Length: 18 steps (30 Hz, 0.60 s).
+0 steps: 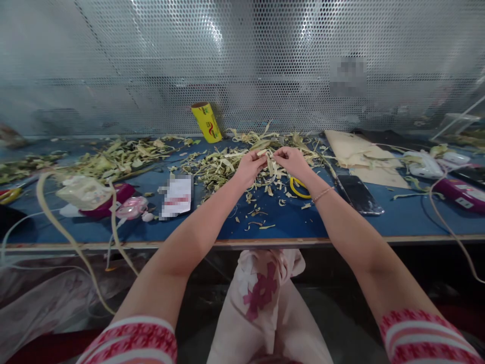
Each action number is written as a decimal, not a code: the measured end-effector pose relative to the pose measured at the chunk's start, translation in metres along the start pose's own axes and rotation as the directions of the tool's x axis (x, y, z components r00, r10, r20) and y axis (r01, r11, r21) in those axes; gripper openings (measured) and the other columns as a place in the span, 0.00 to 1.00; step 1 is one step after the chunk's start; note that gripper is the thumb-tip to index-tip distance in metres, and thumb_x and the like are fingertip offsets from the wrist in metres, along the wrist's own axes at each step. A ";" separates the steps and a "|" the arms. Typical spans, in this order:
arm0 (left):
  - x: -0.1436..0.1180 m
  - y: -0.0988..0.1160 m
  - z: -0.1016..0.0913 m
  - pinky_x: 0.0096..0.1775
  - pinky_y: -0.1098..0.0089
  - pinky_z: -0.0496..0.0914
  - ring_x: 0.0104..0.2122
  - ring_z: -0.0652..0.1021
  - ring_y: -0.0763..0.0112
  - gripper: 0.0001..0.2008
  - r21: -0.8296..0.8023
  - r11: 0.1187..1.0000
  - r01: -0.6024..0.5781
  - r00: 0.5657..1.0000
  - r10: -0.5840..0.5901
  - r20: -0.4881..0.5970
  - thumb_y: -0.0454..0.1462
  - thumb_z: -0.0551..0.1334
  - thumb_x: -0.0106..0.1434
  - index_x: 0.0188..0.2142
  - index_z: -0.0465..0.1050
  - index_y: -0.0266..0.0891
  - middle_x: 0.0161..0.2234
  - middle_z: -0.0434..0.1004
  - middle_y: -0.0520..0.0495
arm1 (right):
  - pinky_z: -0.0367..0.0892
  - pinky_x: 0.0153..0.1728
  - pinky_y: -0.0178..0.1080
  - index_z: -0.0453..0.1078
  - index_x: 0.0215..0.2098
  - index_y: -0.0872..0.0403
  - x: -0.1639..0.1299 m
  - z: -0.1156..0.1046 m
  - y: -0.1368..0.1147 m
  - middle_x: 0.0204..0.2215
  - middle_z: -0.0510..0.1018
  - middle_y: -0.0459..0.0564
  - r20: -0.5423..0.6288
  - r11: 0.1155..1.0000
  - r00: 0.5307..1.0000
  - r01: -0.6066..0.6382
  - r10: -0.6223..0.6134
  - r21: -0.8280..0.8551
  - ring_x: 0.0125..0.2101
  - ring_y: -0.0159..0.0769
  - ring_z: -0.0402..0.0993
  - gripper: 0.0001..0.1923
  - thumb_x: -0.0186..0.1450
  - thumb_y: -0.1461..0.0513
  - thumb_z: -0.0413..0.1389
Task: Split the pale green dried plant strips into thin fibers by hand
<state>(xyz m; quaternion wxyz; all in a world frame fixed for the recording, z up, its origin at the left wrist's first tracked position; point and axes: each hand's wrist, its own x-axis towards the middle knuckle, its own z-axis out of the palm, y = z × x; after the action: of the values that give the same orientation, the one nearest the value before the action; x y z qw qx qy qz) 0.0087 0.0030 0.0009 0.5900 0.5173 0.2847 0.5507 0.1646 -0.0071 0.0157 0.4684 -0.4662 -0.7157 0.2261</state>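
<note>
Already close together at frame centre: left hand (250, 167) and right hand (291, 161), fingers of both pinched on one pale strip (270, 163), held just above the blue table (288, 220). Directly beneath, a scatter of scraps (227, 169); just below the right wrist, a yellow ring (299, 188); right of that, a dark phone (359, 194) lying flat, near the table edge. Further out: a yellow roll (206, 122) upright at upper centre, a white card (177, 196) left of centre, cardboard (359, 151) at upper right. Likely trouble: strip tearing unevenly under a skewed pull, or slipping from the pinch into the scraps and getting lost there; a forearm nudging the phone toward the edge.
</note>
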 end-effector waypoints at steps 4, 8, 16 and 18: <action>-0.002 0.002 0.002 0.43 0.69 0.71 0.29 0.75 0.77 0.05 -0.018 1.000 0.007 1.000 -0.006 0.004 0.28 0.64 0.55 0.30 0.69 0.36 0.27 0.73 0.52 | 0.61 0.30 0.36 0.69 0.28 0.55 0.001 0.000 0.003 0.23 0.72 0.45 -0.006 1.000 1.000 -0.001 0.001 0.018 0.25 0.31 0.66 0.05 0.56 0.61 0.56; -0.003 0.002 0.002 0.41 0.70 0.71 0.28 0.74 0.77 0.06 0.000 1.000 0.005 0.999 -0.005 0.035 0.31 0.67 0.55 0.31 0.71 0.35 0.26 0.73 0.52 | 0.61 0.29 0.35 0.68 0.28 0.55 0.001 0.000 0.003 0.22 0.71 0.44 0.002 1.000 1.000 -0.008 0.008 0.028 0.25 0.30 0.66 0.04 0.56 0.62 0.56; -0.005 0.003 0.007 0.40 0.72 0.71 0.28 0.74 0.78 0.07 -0.100 0.994 0.036 0.998 -0.030 0.062 0.30 0.69 0.51 0.30 0.73 0.35 0.27 0.74 0.51 | 0.61 0.26 0.34 0.63 0.27 0.54 0.001 0.003 -0.002 0.19 0.67 0.40 0.007 0.973 0.997 -0.072 0.072 0.218 0.21 0.27 0.64 0.06 0.55 0.66 0.58; -0.005 0.003 0.008 0.41 0.72 0.71 0.28 0.74 0.78 0.07 -0.128 0.991 0.046 0.998 -0.041 0.042 0.29 0.69 0.51 0.29 0.73 0.35 0.26 0.74 0.51 | 0.61 0.25 0.34 0.63 0.27 0.54 0.001 0.005 -0.003 0.19 0.67 0.40 0.015 0.958 0.997 -0.081 0.080 0.275 0.21 0.27 0.64 0.07 0.55 0.67 0.58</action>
<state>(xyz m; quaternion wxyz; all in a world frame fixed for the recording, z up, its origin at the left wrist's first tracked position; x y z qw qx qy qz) 0.0135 -0.0046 0.0046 0.6396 0.4822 0.2482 0.5447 0.1590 -0.0072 0.0163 0.5178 -0.4250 -0.6584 0.3432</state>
